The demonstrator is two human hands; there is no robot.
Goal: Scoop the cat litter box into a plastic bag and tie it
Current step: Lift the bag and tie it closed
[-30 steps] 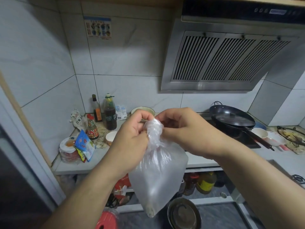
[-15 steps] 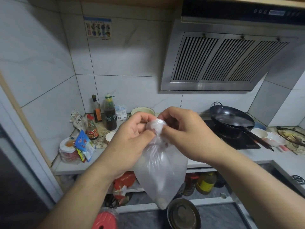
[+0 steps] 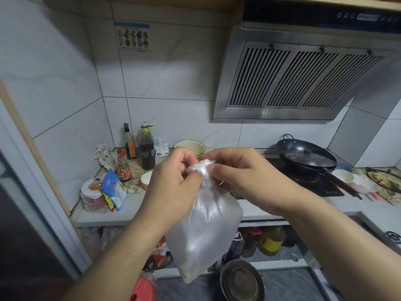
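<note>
Inside the plastic bag [image 3: 206, 231], brownish contents at the bottom stay indistinct.

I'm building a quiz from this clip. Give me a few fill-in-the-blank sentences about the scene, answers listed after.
1. Both hands, left hand and right hand, pinch the gathered neck of a clear plastic ____.
2. The bag hangs in the air with a little brownish litter in its ____ corner.
3. On the stove sits a black ____ with a long handle.

Missing words: bag; bottom; pan
</note>
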